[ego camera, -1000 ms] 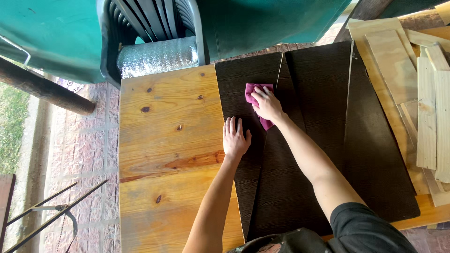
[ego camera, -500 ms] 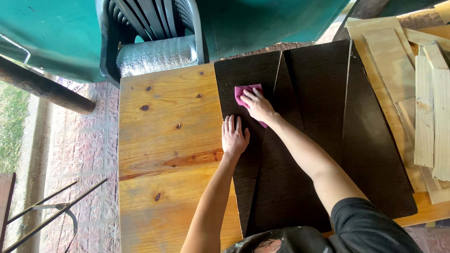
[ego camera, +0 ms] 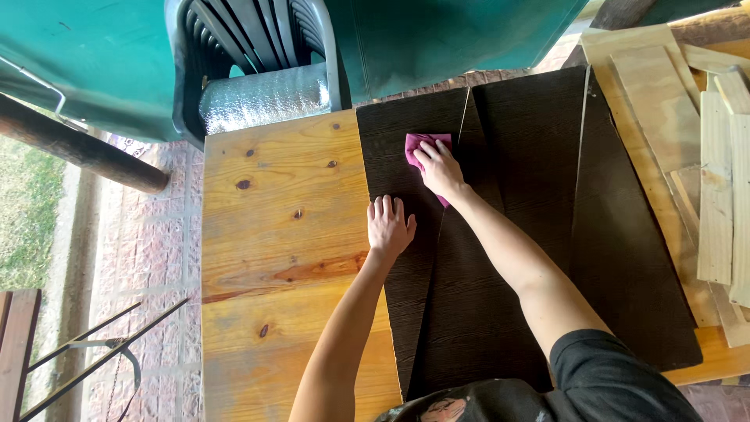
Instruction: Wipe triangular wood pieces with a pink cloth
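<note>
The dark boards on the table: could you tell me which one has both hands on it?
The leftmost dark board, beside the bare pine tabletop. The left hand lies flat on it and the right hand presses a pink cloth there; the others lie untouched.

Cloth: magenta. Boards, centre: dark brown, grained. Desk: orange pine, dark knots. Tarp, upper left: green. Planks, right: pale.

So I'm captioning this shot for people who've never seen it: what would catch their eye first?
Probably the magenta cloth under the right hand, pressed on the dark stained boards that cover the table's right half. The left hand lies flat on the nearest board's edge, beside the bare knotty pine tabletop. Pale wood offcuts pile up at far right.
</note>
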